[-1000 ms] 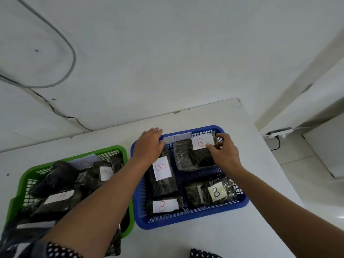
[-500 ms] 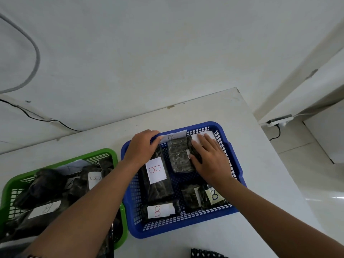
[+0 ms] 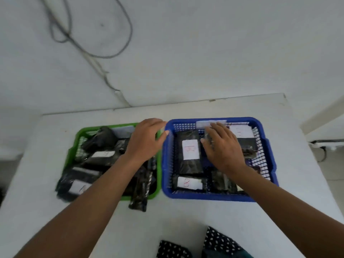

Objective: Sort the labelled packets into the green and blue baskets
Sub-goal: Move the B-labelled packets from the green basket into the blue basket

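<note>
A blue basket point(image 3: 219, 196) on the right holds several dark packets with white B labels, one of them a long packet point(image 3: 189, 153) at its left side. Beside it, a green basket point(image 3: 74, 144) is piled with dark packets; one packet point(image 3: 139, 190) hangs over its front rim. My right hand point(image 3: 223, 148) lies flat, fingers straight, on a packet in the middle of the blue basket. My left hand point(image 3: 145, 140) hovers over the gap between the two baskets, fingers relaxed, holding nothing.
Both baskets stand on a white table point(image 3: 186, 216) against a white wall. A grey cable point(image 3: 104, 53) loops on the wall behind. A power strip point(image 3: 325, 144) lies on the floor past the table's right edge. Dotted dark fabric point(image 3: 214, 243) shows at the bottom.
The view swung left, so both baskets sit further right in frame. My left hand came off the blue basket's far rim toward the green basket. My right hand stays flat on the packets.
</note>
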{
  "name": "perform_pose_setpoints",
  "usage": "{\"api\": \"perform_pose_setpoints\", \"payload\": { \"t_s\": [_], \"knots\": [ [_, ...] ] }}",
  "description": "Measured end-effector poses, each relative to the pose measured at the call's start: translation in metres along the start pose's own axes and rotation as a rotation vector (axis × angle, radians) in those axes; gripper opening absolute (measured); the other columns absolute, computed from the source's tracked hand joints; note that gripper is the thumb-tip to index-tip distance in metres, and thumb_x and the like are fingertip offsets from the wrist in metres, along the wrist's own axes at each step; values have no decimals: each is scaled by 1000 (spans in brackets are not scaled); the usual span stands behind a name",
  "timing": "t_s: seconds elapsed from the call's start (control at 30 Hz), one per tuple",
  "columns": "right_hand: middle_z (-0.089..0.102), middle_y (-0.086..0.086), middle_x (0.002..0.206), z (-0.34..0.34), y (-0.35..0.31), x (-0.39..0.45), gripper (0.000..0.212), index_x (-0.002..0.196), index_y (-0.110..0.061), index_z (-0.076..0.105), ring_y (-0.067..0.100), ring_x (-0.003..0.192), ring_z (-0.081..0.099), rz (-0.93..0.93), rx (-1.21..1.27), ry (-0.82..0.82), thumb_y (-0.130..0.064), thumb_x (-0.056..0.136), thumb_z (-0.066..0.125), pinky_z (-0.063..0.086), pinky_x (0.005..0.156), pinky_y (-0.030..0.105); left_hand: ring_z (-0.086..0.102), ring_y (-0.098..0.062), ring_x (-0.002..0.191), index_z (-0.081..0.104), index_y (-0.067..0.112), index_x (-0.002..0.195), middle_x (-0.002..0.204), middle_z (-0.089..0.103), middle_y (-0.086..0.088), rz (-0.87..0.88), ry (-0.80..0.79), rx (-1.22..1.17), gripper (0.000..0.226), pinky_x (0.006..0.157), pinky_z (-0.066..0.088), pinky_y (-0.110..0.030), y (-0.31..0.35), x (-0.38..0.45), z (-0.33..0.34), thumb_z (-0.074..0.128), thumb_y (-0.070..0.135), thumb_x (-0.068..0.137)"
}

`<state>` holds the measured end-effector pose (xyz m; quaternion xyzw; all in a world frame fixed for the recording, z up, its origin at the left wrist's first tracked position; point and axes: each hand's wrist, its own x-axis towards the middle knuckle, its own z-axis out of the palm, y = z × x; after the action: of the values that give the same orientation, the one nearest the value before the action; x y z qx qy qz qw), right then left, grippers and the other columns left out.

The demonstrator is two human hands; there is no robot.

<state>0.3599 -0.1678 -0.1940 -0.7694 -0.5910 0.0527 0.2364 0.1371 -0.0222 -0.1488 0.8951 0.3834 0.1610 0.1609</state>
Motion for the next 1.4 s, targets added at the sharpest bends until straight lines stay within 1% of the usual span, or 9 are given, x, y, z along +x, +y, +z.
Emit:
{"api": "perform_pose_setpoints", "payload": {
  "t_s": [0.27, 0.5, 0.63, 0.77, 1.0, 1.13, 1.27, 1.33, 1.4],
  "knots": [
    [53, 15, 146, 37, -132, -4, 48, 139, -11, 58, 33, 141, 43, -298, 75, -42, -35, 97, 61, 36, 113, 54, 52, -31, 131, 66, 7, 128, 135, 62, -11, -213, 212, 285, 42, 111, 37, -53, -58, -118, -89, 63, 31, 94],
    [50, 8, 150, 63, -220, -6, 50, 142, -16, 53, 27, 144, 38, -450, 76, -106, -41, 99, 55, 32, 117, 51, 44, -29, 139, 61, 10, 135, 144, 56, -11, -348, 222, 306, 51, 116, 30, -54, -96, -185, -112, 49, 40, 96],
    [50, 6, 150, 73, -228, -19, 48, 142, -17, 54, 26, 144, 38, -486, 44, -123, -39, 99, 55, 32, 118, 48, 45, -28, 138, 61, 9, 135, 143, 56, -10, -247, 215, 324, 48, 115, 32, -53, -102, -206, -101, 54, 38, 98],
    [56, 7, 144, 74, -206, -48, 50, 138, -11, 58, 25, 138, 47, -518, 43, -53, -40, 98, 59, 45, 109, 46, 42, -27, 141, 58, 11, 138, 148, 52, -10, -194, 181, 312, 49, 116, 31, -53, -97, -213, -84, 54, 39, 98],
    [47, 12, 152, 74, -158, -102, 87, 144, -3, 50, 28, 143, 41, -625, -121, -126, -65, 85, 64, 43, 111, 44, 30, -30, 148, 57, 8, 139, 152, 46, -13, -176, 145, 380, 51, 119, 23, -57, -97, -222, -62, 61, 34, 96],
    [47, 16, 152, 79, -160, -105, 71, 141, -2, 54, 30, 143, 41, -616, -104, -86, -44, 86, 73, 50, 104, 45, 29, -31, 148, 57, 6, 139, 152, 46, -15, -169, 142, 404, 52, 120, 21, -57, -98, -221, -59, 62, 33, 94],
    [55, 14, 145, 72, -168, -102, 57, 140, -6, 56, 27, 136, 51, -596, 7, -27, -37, 93, 65, 50, 98, 36, 30, -29, 148, 57, 8, 139, 152, 47, -13, -178, 163, 361, 52, 122, 15, -55, -93, -218, -59, 56, 36, 95],
    [62, 10, 137, 58, -173, -93, 52, 143, -11, 53, 22, 120, 63, -478, 120, -42, -40, 99, 53, 54, 92, 34, 29, -26, 149, 56, 9, 140, 152, 46, -11, -183, 189, 295, 51, 123, 14, -53, -85, -214, -58, 54, 37, 97],
    [71, 0, 110, 43, -180, -79, 49, 141, -14, 52, 5, 88, 68, -254, 299, -69, -44, 103, 42, 56, 75, 25, 29, -23, 149, 57, 10, 140, 152, 47, -9, -175, 214, 189, 50, 123, 17, -52, -74, -207, -57, 53, 37, 98]
  ]
}}
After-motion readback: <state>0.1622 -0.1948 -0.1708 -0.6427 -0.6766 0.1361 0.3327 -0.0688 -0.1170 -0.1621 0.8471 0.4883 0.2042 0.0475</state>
